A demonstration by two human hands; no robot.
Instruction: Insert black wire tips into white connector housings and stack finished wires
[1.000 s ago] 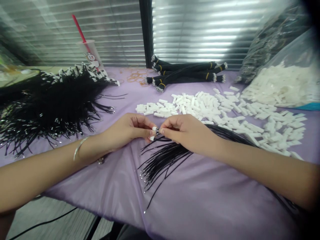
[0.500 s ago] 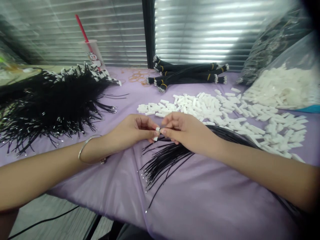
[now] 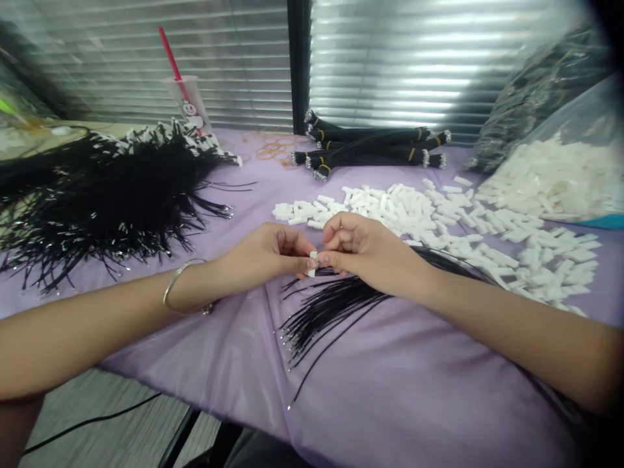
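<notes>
Lilac cloth: draped over the table [image 3: 390, 390], carrying everything below.
Left hand [image 3: 263, 257]: pinched shut on a small white plastic connector housing [image 3: 312, 260], held just above the cloth at the middle of the table.
Right hand [image 3: 370, 250]: fingertips closed narrow on a thin black wire, its tip pressed at the housing; seated or not, cannot tell.
Done, by the look of it: big heap of black wires with white ends [image 3: 112, 188] at the left.
Left to do, judged: loose fan of bare black wires with metal tips [image 3: 331, 305] under the right hand; scattered white plastic housings [image 3: 439, 221] behind; banded black wire bundles [image 3: 375, 146] at the back; clear bag of more white housings [image 3: 556, 175] at the right.
Progress: somewhere midway, plenty of stock unused.
</notes>
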